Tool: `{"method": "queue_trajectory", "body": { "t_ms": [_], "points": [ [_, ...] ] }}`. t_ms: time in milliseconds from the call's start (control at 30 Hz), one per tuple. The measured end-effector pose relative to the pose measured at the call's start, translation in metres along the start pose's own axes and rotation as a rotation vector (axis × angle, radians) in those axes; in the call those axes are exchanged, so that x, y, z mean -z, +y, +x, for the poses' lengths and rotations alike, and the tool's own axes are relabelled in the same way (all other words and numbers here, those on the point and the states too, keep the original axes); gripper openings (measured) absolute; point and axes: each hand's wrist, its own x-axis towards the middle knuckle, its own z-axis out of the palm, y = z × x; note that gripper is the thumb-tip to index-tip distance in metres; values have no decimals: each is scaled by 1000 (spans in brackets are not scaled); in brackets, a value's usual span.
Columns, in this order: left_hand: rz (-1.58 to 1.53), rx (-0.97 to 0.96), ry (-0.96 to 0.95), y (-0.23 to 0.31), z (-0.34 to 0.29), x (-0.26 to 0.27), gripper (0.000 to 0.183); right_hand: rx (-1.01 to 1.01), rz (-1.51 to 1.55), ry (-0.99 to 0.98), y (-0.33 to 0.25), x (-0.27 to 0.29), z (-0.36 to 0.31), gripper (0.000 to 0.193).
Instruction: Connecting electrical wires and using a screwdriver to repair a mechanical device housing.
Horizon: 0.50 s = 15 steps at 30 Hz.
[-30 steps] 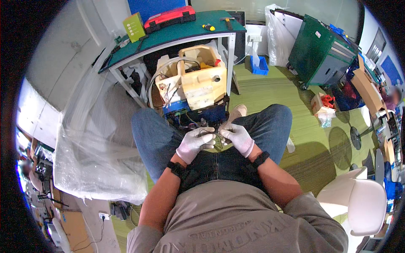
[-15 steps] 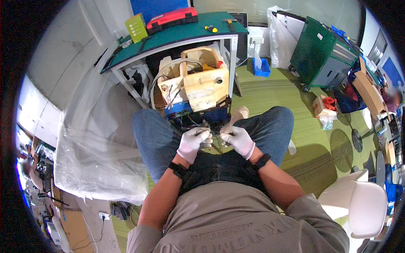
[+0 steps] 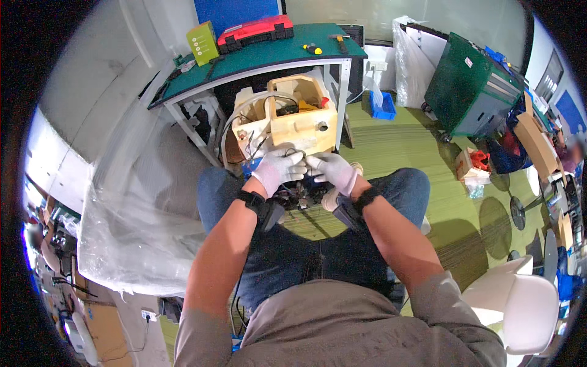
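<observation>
In white gloves, my left hand [image 3: 279,170] and my right hand [image 3: 334,170] face each other just in front of a cream plastic housing [image 3: 299,134]. Their fingers are pinched round a thin dark cable [image 3: 296,151], which loops up between the fingertips. Where its ends run cannot be made out. The open-topped housing has wires and parts inside, and a grey hose [image 3: 235,113] curves along its left. Below my hands, a dark mechanical assembly [image 3: 301,197] stands between my knees, partly covered by my hands and wrists.
Behind the housing is a green-topped workbench [image 3: 257,64] with a red toolbox [image 3: 257,33], a screwdriver [image 3: 312,49] and a hammer [image 3: 339,43]. A blue bin [image 3: 383,106] and green tool cabinet [image 3: 471,88] stand to the right. A white chair [image 3: 520,300] is behind at right; plastic-wrapped goods [image 3: 134,244] flank my left.
Both hands have moved forward, away from my lap and up to the front of the housing. The dark cable now shows between them. The view has shifted slightly.
</observation>
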Motion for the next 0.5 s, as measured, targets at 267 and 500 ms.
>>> {"method": "queue_trajectory", "body": {
  "t_ms": [267,500],
  "points": [
    [265,132,-65,46,29,16,28,-89,31,40,-12,12,24,21],
    [291,-24,-135,103,72,9,26,15,51,55,-48,47,62,26]
  ]
}}
